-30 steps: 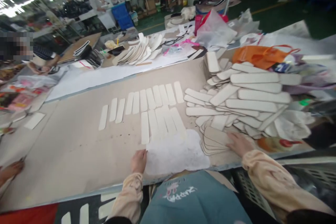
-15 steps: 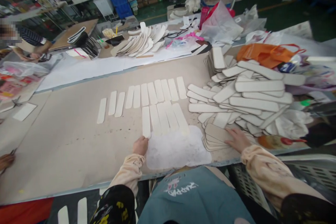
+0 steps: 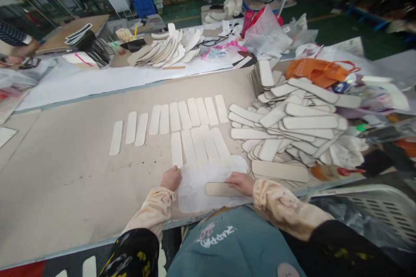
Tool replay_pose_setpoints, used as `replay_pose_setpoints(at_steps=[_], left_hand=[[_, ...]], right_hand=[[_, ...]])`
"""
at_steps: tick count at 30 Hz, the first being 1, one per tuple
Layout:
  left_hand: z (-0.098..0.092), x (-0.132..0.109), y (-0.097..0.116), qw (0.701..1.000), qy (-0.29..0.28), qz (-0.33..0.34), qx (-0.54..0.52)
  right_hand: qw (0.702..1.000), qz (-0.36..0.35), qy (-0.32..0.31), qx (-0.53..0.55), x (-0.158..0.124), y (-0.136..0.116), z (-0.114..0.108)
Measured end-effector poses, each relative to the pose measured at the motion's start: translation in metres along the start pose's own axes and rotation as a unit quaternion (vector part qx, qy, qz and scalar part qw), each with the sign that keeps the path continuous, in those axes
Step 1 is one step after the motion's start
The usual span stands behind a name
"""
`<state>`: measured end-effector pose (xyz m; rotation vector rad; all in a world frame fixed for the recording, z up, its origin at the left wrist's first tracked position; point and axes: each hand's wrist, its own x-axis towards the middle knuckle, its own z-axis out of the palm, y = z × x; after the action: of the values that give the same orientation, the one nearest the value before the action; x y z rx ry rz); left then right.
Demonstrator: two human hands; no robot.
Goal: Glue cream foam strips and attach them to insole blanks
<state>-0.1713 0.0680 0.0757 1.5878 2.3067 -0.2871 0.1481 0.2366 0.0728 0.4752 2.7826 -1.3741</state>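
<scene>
My right hand (image 3: 241,183) is closed on the end of a flat beige strip (image 3: 217,189) with rounded corners, held over a whitish sheet (image 3: 198,194). At the sheet's left edge, the fingers of my left hand (image 3: 171,178) are pinched at the lower end of a white strip (image 3: 177,149); whether they grip the strip or the sheet is hidden. Several more white strips (image 3: 203,145) fan out along the sheet's far edge, side by side. Right of my right hand lies a stack of beige strips (image 3: 279,171).
A spaced row of white strips (image 3: 174,116) lies farther back. To the right are a large heap of strips (image 3: 308,122), a bottle with a red tip (image 3: 334,172) and an orange bag (image 3: 320,72). A perforated plastic basket (image 3: 383,197) stands below. Another person's hand (image 3: 16,58) is far left.
My right hand has moved left from the stack with a beige strip in it, and is now over the whitish sheet. My left hand remains by the same white strip. The view has shifted slightly.
</scene>
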Motion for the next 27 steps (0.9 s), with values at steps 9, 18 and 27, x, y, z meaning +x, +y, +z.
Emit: replay_pose_setpoints(at_steps=[9, 18, 27], left_hand=[[-0.068, -0.043, -0.006, 0.987, 0.122, 0.058, -0.083], [-0.175, -0.116, 0.028, 0.867, 0.073, 0.171, -0.463], [-0.134, -0.113, 0.024, 0.797, 0.018, 0.019, -0.604]], right_hand=[[0.984, 0.078, 0.077, 0.138, 0.056, -0.027, 0.034], [0.903, 0.184, 0.096, 0.376, 0.073, -0.032, 0.018], [0.854, 0.261, 0.127, 0.433, 0.046, -0.021, -0.006]])
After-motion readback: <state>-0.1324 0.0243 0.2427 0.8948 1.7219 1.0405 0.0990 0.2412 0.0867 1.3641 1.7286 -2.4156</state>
